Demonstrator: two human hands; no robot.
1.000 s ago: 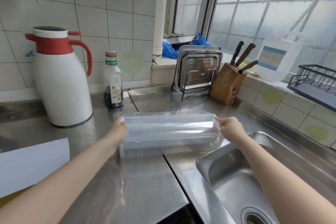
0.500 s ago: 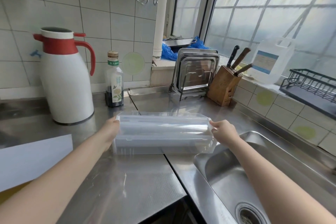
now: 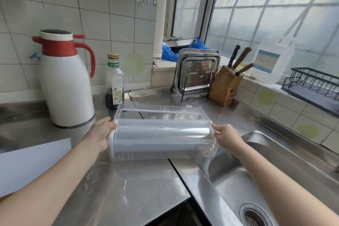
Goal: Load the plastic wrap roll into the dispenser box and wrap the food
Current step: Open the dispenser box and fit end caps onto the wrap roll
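Head view: both hands, left (image 3: 101, 134) and right (image 3: 226, 135), grip the roll (image 3: 161, 132) ends, seating it in the open box (image 3: 161, 150). No food visible; wrapping remains.

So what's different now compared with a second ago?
Little. Both hands, left and right, have lowered the plastic wrap roll into the clear dispenser box, whose lid lies open behind. They still hold the roll's ends. Thermos and bottle haven't moved.
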